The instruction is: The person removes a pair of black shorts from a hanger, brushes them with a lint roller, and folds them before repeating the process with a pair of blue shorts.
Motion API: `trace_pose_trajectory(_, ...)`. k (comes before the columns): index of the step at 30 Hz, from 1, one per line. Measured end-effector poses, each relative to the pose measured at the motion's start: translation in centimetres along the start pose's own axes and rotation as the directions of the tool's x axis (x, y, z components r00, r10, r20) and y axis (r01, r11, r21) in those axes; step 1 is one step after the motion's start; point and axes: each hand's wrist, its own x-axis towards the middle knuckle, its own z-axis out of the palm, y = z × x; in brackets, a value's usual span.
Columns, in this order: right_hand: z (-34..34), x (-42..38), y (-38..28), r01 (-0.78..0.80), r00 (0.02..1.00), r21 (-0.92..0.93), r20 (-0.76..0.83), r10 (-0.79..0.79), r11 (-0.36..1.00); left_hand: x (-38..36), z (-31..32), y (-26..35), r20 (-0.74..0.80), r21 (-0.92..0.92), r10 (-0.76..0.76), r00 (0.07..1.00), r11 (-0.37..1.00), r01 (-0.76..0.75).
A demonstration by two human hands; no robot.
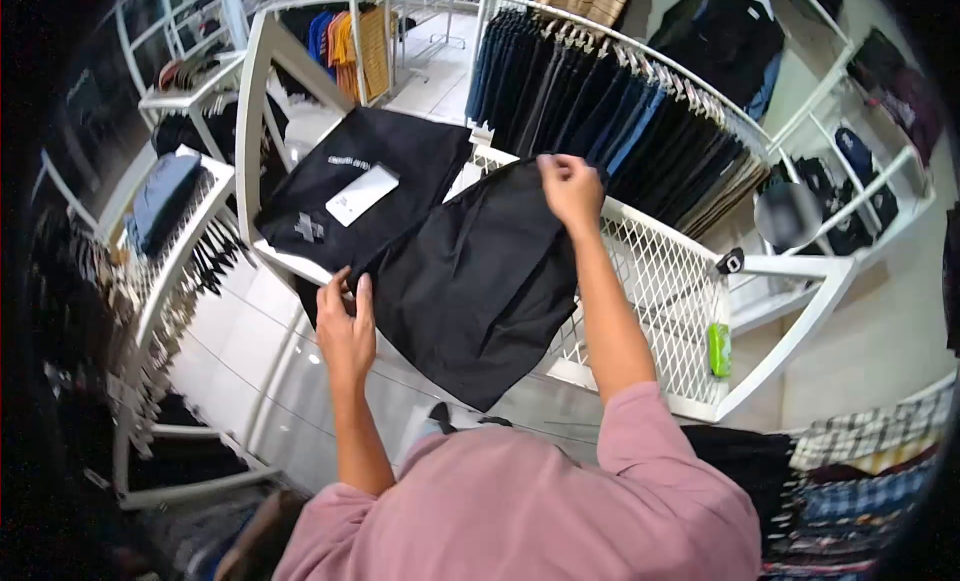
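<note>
A black garment (470, 271) is spread at a slant over the white mesh rack, its near corner hanging past the front edge. My right hand (573, 191) pinches its far right edge, wrist bent. At its left edge, the thumb and fingers of my left hand (345, 326) close on the cloth. Just beyond lies a flat black printed piece (340, 221) with pale lettering and a grey emblem, overlapped by the garment in this view. A white tag (362, 195) rests on top of it.
The white mesh rack (650, 301) carries a green packet (719, 349) near its right end. Behind it, dark trousers (590, 101) hang from a curved rail. Folded jeans (165, 196) lie on a left-hand rack. Checked shirts (870, 431) are at the lower right.
</note>
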Motion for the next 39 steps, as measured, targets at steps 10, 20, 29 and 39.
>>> trace_pose_trajectory(10, -1.7, 3.3, 6.5, -0.577, 0.812, -0.453, -0.231, 0.535, 0.680, 1.4, 1.4, -0.1, -0.080, 0.304, 0.318, 0.945, 0.910, -0.281)
trace_pose_trajectory(20, -1.1, 3.1, 6.9, -0.156, 0.967, -0.165, -0.227, 0.116, 0.974, 1.8, 2.0, 0.0, -0.005, 0.303, 0.403, 0.915, 0.873, -0.382)
trace_pose_trajectory(29, -18.0, 2.5, -1.3, 0.128, 0.841, 0.018, -0.531, -0.099, 0.992, -2.2, -4.0, 6.3, 0.394, -0.567, 0.280, 0.875, 0.824, -0.008)
trace_pose_trajectory(39, -25.2, -2.1, 9.7, -0.064, 0.971, -0.304, -0.239, -0.011, 0.951, -7.4, 5.4, 6.6, 0.831, -0.306, 0.223, 0.509, 0.948, 0.085)
